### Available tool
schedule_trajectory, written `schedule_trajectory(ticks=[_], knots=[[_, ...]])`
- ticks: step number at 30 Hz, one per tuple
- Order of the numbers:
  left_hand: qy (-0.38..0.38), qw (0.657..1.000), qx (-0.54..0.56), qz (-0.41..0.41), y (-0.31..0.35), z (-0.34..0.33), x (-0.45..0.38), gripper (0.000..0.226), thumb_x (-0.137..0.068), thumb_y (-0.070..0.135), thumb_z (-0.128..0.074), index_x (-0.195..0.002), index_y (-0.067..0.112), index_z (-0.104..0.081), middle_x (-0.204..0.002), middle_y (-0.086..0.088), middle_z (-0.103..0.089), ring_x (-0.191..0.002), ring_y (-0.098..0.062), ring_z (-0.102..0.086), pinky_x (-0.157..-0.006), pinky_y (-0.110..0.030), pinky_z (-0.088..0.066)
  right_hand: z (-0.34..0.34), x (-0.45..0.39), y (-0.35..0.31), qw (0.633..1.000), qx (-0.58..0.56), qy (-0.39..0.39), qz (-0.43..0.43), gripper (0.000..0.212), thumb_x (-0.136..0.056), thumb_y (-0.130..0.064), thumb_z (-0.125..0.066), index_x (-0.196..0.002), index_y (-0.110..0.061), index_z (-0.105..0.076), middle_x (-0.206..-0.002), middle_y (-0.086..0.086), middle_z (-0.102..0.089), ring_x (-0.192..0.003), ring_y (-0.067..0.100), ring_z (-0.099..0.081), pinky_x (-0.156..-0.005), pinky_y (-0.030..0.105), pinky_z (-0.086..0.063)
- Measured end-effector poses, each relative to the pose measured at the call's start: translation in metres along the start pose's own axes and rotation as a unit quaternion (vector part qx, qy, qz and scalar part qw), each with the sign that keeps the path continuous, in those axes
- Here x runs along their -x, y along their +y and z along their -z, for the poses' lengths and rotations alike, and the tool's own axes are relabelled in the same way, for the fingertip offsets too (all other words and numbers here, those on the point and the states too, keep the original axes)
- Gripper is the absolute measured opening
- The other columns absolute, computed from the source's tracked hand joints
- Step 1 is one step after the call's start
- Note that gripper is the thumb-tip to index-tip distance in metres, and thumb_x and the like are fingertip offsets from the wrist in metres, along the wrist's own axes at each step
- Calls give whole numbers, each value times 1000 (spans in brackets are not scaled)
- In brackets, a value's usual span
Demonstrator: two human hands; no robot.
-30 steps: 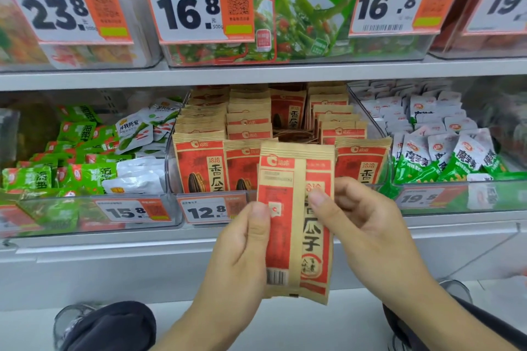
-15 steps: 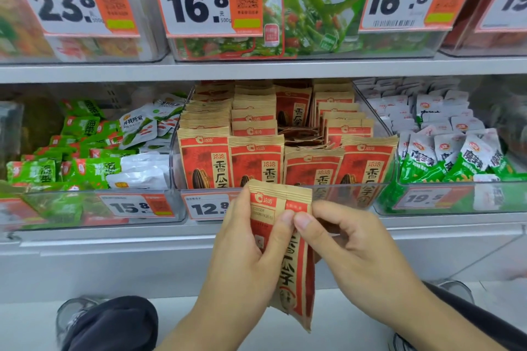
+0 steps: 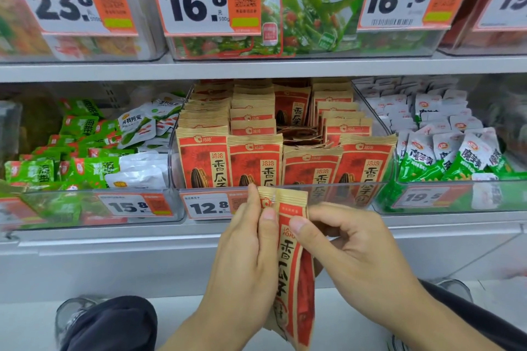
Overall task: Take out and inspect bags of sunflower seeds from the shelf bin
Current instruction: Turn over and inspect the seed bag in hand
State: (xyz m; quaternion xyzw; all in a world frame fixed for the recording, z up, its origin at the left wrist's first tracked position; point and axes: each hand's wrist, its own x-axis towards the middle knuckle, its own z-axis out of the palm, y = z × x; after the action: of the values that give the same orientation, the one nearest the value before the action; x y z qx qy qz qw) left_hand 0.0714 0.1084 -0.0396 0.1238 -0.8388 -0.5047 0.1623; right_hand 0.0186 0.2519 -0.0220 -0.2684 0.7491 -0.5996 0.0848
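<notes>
A red and tan bag of sunflower seeds (image 3: 291, 265) hangs upright in front of the shelf, turned nearly edge-on to me. My left hand (image 3: 245, 259) grips its upper left side with the thumb on the front. My right hand (image 3: 350, 251) pinches the bag's right edge, thumb in front and fingers curled behind. Just above the hands stands the clear shelf bin (image 3: 379, 194), tagged 12.8, filled with rows of the same upright bags (image 3: 253, 162).
Clear bins of green and white snack packs flank the seed bin at the left (image 3: 85, 208) and the right (image 3: 456, 196). An upper shelf (image 3: 256, 68) carries bins with large price tags. My knees and shoes show at the bottom, over a pale floor.
The bag came down from in front of the bin and turned from flat-on to nearly edge-on. Both hands dropped with it and closed in on its upper part.
</notes>
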Motion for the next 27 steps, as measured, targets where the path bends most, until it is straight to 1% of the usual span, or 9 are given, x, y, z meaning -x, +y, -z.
schedule_trajectory(ticks=[2,3,6,8,12,15,19,22,27], knots=[[-10,1000,4,-2,-3,-1,-1,79,-90,67,-28,-159,28,-19,-130,43,-38,-120,36,-28,-102,3,-26,2,0,-1,1000,-5,8,-3,24,-97,-38,-62,-94,-22,-80,-81,5,-74,-72,27,-70,-58,48,-59],[-11,1000,10,-1,-5,-1,-2,83,-89,74,-30,-160,32,-19,-140,40,-38,-129,27,-31,-111,-9,-31,3,-1,-1,1000,-10,15,-5,22,-98,-34,-63,-93,-23,-80,-80,3,-75,-71,25,-71,-57,45,-60],[-32,999,28,-1,-3,1,-1,98,-76,83,-40,-160,38,-16,-133,43,-42,-132,11,-44,-109,-30,-46,8,-4,-5,998,-30,56,-1,18,-94,-26,-63,-91,-26,-81,-79,-3,-78,-67,16,-72,-57,35,-61],[-52,998,27,-23,-3,1,2,95,-76,80,-45,-158,41,-18,-128,42,-42,-128,9,-47,-104,-29,-49,13,-7,-8,994,-52,98,4,19,-89,-30,-62,-88,-25,-81,-79,-2,-78,-67,17,-73,-56,38,-62],[-95,993,1,-69,-1,4,4,86,-81,74,-49,-155,51,-11,-130,51,-31,-127,22,-36,-94,-3,-40,24,-11,-15,979,-92,183,15,17,-90,-20,-63,-85,-18,-78,-75,3,-78,-62,24,-75,-50,34,-61],[-142,986,12,-88,-3,5,2,94,-79,72,-56,-156,51,-5,-136,49,-32,-131,12,-42,-105,-20,-45,32,-12,-18,974,-94,205,14,13,-93,-15,-63,-92,-15,-76,-77,2,-79,-63,23,-75,-50,32,-61],[-173,981,41,-76,-8,11,-4,102,-75,65,-68,-158,46,-12,-138,37,-44,-132,-1,-50,-108,-33,-47,37,-12,-12,977,-155,144,-37,22,-79,-28,-72,-95,-14,-79,-90,8,-80,-78,28,-77,-65,40,-65],[-196,976,19,-88,-12,17,-9,102,-76,58,-73,-158,46,-14,-141,30,-46,-135,-7,-50,-110,-35,-45,37,-12,-10,988,-133,68,-27,32,-68,-26,-79,-98,-15,-79,-99,5,-80,-91,24,-77,-77,35,-64],[-223,969,-30,-103,-16,23,-11,110,-79,42,-81,-157,50,-3,-150,31,-40,-138,-1,-45,-111,-33,-45,36,-10,-11,992,-123,24,-11,36,-67,-16,-78,-103,-11,-75,-97,2,-80,-90,19,-77,-72,24,-61]])
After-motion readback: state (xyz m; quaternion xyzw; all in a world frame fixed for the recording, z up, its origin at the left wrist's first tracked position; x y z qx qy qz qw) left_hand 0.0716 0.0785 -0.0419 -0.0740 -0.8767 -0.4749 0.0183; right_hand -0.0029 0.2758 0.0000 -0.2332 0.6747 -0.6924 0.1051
